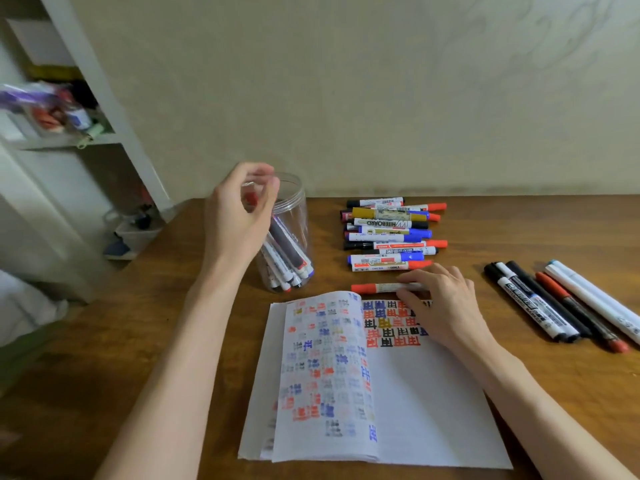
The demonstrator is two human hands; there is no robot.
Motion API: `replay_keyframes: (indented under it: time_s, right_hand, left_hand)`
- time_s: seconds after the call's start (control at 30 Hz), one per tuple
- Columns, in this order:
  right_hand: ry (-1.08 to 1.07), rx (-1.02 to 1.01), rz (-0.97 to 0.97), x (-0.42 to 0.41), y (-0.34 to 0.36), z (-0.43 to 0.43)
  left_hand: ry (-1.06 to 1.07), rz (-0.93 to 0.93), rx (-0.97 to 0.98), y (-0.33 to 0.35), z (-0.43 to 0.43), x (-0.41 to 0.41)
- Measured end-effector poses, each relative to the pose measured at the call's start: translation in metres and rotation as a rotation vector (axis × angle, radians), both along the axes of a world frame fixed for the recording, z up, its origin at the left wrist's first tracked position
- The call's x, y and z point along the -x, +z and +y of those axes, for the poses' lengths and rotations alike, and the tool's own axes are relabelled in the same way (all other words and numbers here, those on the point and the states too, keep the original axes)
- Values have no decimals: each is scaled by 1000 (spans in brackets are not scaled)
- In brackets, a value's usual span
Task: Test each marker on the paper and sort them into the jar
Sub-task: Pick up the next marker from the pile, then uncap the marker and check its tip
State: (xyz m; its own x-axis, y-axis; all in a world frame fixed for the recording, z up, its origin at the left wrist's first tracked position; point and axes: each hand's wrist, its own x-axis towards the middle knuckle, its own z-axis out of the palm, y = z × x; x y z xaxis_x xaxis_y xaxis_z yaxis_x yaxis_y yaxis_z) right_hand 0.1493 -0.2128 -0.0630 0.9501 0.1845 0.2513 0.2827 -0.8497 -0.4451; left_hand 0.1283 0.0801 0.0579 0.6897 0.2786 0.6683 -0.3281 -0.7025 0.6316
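A clear plastic jar [298,216] stands on the wooden table, with several markers leaning inside it. My left hand [239,213] hovers at the jar's mouth, its fingers curled round the red cap of a dark-barrelled marker [286,242] that reaches down to the jar's bottom. A red-capped marker [375,288] lies just above the open notebook [426,403]. My right hand [445,306] pinches its white barrel between thumb and fingers. The notebook's right page carries rows of red, black, blue and yellow test marks.
A pile of several markers [389,233] lies behind the notebook, right of the jar. Another group of several markers [557,303] lies slanted at the far right. A white shelf unit [104,109] stands left of the table. The table's left edge runs just beyond the jar.
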Motion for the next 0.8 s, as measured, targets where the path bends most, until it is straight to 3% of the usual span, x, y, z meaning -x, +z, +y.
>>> replay_keyframes:
  time_s: [0.23, 0.37, 0.47, 0.53, 0.67, 0.8]
  right_hand:
    - [-13, -83, 8, 2, 5, 0]
    - [-17, -215, -40, 9, 9, -3]
    - [1, -382, 65, 13, 21, -7]
    - [48, -420, 119, 15, 24, -11]
    - [94, -453, 140, 26, 30, -27]
    - [97, -557, 208, 39, 31, -47]
  left_hand:
    - [90, -110, -103, -9, -23, 5]
    - [149, -235, -75, -16, -39, 15]
    - [120, -352, -64, -25, -66, 28]
    - [-47, -224, -89, -31, -88, 34]
    - [-270, 306, -216, -50, -124, 28]
    - [-322, 462, -329, -68, -133, 23]
